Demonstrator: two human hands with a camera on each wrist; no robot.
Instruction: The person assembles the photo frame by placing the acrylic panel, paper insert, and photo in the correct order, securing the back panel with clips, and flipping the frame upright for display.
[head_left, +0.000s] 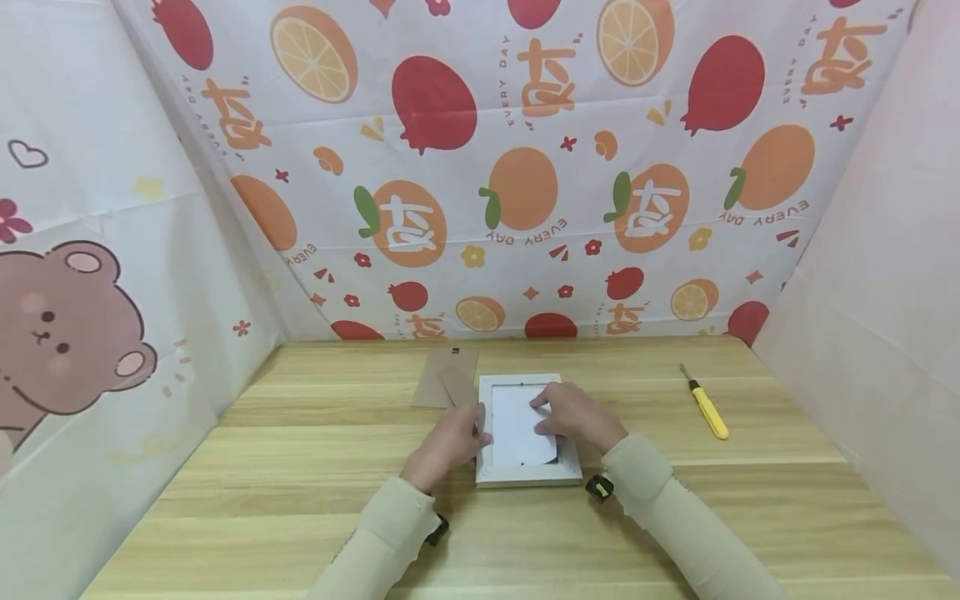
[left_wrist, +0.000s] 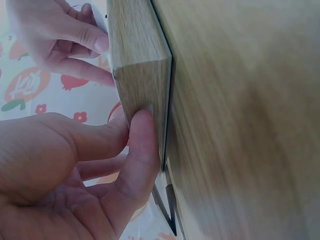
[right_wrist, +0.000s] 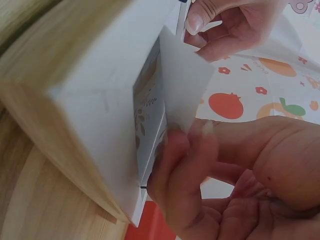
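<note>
A picture frame (head_left: 528,477) lies back side up on the table, its wooden side (left_wrist: 141,82) filling the middle of the left wrist view. My left hand (head_left: 448,442) holds its left edge, thumb on top and a finger against the side. Within the frame's opening is a white paper sheet (head_left: 516,425). My right hand (head_left: 581,417) pinches the sheet's right edge between thumb and fingers. In the right wrist view the sheet (right_wrist: 185,82) tilts up out of the recess, and a grey printed surface (right_wrist: 148,112) with leaf shapes shows beneath it.
A brown backing board (head_left: 438,379) with a stand flap lies behind the frame's left side, partly hidden by the frame and left hand. To the right rests a yellow-handled screwdriver (head_left: 707,408). Patterned cloth (head_left: 525,275) hangs along the table's far edge.
</note>
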